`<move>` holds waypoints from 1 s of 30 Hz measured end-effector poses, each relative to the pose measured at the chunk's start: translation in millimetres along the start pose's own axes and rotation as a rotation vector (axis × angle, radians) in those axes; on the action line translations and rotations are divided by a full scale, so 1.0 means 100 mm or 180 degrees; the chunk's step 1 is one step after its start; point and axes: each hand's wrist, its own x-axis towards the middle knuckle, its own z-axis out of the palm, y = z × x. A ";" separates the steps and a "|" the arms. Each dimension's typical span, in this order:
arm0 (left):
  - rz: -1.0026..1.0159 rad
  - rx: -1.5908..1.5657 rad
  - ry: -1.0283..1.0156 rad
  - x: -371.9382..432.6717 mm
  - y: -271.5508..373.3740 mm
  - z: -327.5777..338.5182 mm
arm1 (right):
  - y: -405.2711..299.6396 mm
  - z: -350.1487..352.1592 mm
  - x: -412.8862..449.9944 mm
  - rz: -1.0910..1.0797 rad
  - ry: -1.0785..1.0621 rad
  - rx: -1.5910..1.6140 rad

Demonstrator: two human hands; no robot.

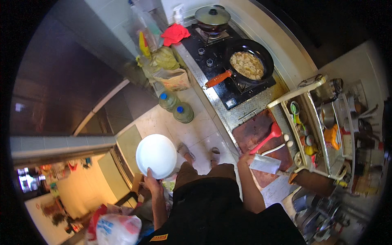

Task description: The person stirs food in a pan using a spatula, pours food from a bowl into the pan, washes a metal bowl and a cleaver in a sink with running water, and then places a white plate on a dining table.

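Observation:
My left hand grips the rim of a white plate, thumb on top, held out over the floor. Nothing lies on the plate. At the cutting board, my right hand is at the handle end of a red spatula; whether the fingers are closed around it is not clear. The spatula lies across the brown cutting board, beside a white stick-like piece and a cleaver. On the stove, a black wok with an orange-red handle holds cooked, pale chopped food.
A lidded pan sits over a lit rear burner. Two eggs rest beside the board, near a rack of jars. Large capped bottles and bags stand on the floor left of the counter. Plastic bags lie at lower left.

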 end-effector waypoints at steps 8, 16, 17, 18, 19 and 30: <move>0.0425 0.0088 0.0010 1.16 0.68 0.02 | -1.99 -1.67 -0.91 -0.2517 -0.0515 0.0112; 0.0565 0.0086 -0.0185 1.59 1.15 0.21 | -4.63 -1.98 -1.08 -0.4014 -0.0881 -0.1675; 0.0585 0.0095 -0.0248 1.62 1.12 0.28 | -4.80 -1.94 -1.00 -0.4298 -0.0825 -0.1791; 0.0605 0.0107 -0.0238 1.57 1.12 0.38 | -4.99 -1.87 -0.97 -0.4157 -0.0986 -0.2117; 0.0535 0.0029 -0.0129 1.48 1.14 0.47 | -5.17 -1.81 -0.96 -0.3999 -0.1131 -0.2433; 0.0246 -0.0078 0.0252 1.25 0.92 0.96 | -5.66 -0.99 -0.30 -0.3512 -0.2296 -0.2433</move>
